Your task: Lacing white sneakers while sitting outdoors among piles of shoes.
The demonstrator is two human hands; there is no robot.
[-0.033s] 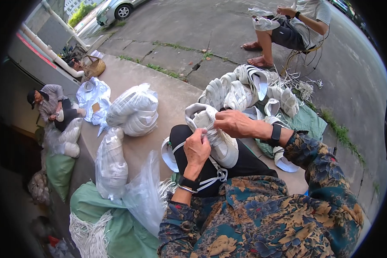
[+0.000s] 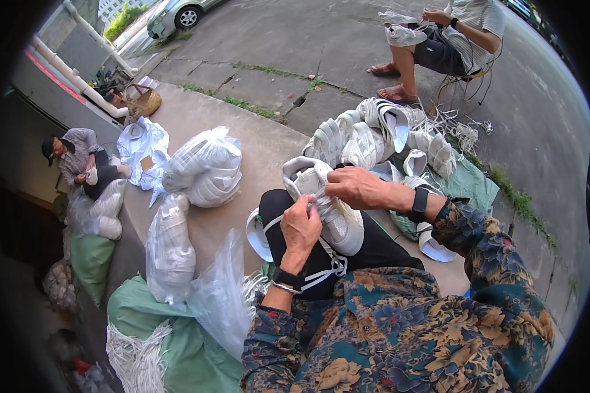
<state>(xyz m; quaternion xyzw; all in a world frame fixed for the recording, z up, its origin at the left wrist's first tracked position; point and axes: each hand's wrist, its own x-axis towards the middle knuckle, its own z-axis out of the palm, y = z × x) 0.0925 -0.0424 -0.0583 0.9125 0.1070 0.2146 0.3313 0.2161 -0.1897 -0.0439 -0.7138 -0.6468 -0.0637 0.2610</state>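
A white sneaker point(image 2: 345, 234) lies across my lap, its toe toward me and its opening away. My left hand point(image 2: 300, 229) is at the lacing on its left side, thumb and forefinger pinched on a white shoelace. Loose lengths of white lace point(image 2: 336, 267) hang below that hand over my dark trousers. My right hand point(image 2: 364, 188) is closed at the other side of the sneaker's opening; the sneaker and the fingers hide what its fingertips grip. Another white shoe point(image 2: 258, 234) shows partly beside my left knee.
Several white sneakers point(image 2: 360, 147) are heaped ahead on a green sack point(image 2: 472, 187). At left stand plastic bags of white shoes point(image 2: 203, 171), point(image 2: 170, 245) and a green sack point(image 2: 134, 304) with a bundle of laces point(image 2: 137, 350). Two people point(image 2: 446, 56), point(image 2: 82, 157) sit nearby.
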